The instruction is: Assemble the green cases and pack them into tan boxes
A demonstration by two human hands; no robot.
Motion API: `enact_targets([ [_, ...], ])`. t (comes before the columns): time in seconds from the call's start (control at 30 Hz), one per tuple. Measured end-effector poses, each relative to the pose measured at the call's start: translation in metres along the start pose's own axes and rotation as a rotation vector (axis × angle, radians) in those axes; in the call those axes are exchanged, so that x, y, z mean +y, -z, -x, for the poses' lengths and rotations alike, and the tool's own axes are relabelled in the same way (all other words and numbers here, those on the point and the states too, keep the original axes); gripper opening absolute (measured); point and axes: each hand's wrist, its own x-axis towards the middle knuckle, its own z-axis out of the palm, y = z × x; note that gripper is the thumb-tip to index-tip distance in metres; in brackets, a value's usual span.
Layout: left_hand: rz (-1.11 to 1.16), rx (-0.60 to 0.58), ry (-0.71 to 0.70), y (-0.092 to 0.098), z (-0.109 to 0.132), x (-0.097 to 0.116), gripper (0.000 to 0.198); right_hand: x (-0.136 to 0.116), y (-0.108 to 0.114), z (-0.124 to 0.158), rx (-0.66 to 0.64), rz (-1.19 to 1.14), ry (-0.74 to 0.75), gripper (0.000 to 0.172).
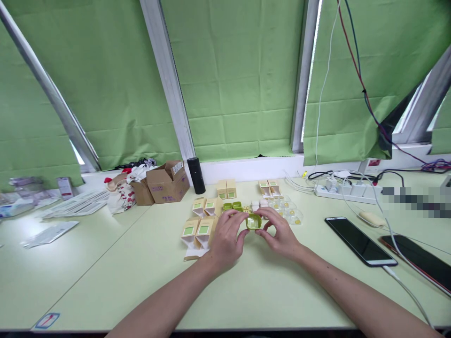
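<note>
Between both hands, just above the table, is a small green square container (253,222) with its hollow side facing me. My left hand (229,234) pinches its left side, and my right hand (278,230) grips the right edge with thumb and fingers. Behind it lie more green containers (232,206), small yellow-green pieces (247,210) and white pieces (260,203). Clear plastic pieces with yellow spots (293,215) sit right of them. Small beige boxes with green windows (189,231) stand in rows to the left, partly hidden by my left hand.
Further beige boxes (226,188) and opened boxes (270,188) stand at the back. A cardboard box (168,183) and a black bottle (196,176) are at the back left. On the right lie a phone (361,241) with a cable, a second phone (419,258) and a power strip (348,191).
</note>
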Motion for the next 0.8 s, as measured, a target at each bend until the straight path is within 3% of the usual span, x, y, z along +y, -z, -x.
enact_targets([
  [0.4, -0.049, 0.012, -0.006, 0.0005, 0.0001, -0.0029, 0.041, 0.0017, -0.0008, 0.0022, 0.022, 0.024, -0.026, 0.044],
  [0.8, -0.067, 0.016, 0.039, -0.0027, 0.0017, -0.0073, 0.037, 0.0062, -0.0024, 0.0025, 0.036, 0.036, -0.065, 0.031],
])
